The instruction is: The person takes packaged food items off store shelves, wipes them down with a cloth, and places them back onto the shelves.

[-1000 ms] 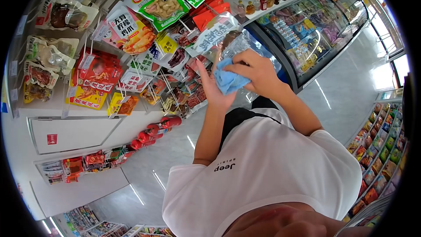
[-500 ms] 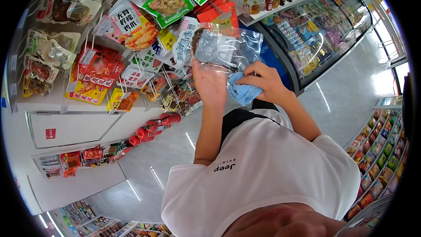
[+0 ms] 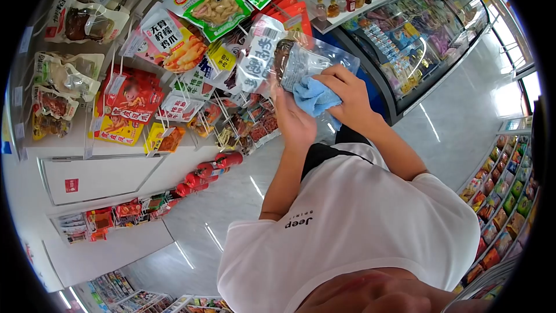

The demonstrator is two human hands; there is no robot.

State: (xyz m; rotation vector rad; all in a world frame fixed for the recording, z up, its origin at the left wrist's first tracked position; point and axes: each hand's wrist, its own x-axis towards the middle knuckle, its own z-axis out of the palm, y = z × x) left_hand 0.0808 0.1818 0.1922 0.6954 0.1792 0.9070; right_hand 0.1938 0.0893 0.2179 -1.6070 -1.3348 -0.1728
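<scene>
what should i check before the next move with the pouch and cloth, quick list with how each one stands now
1. Left hand holding the clear plastic pouch with a white printed end: ok, at its lower edge.
2. Firmness of that hold: cannot tell, much of the grip is hidden.
3. Right hand gripping the crumpled light-blue cloth: ok.
4. Cloth against the pouch: ok, it appears pressed over the lower part.
5. Whole pouch surface open to inspection: not ok, cloth and hands cover part of it.
6. Pouch free of the flat red packs behind: cannot tell, they overlap in this view.
</scene>
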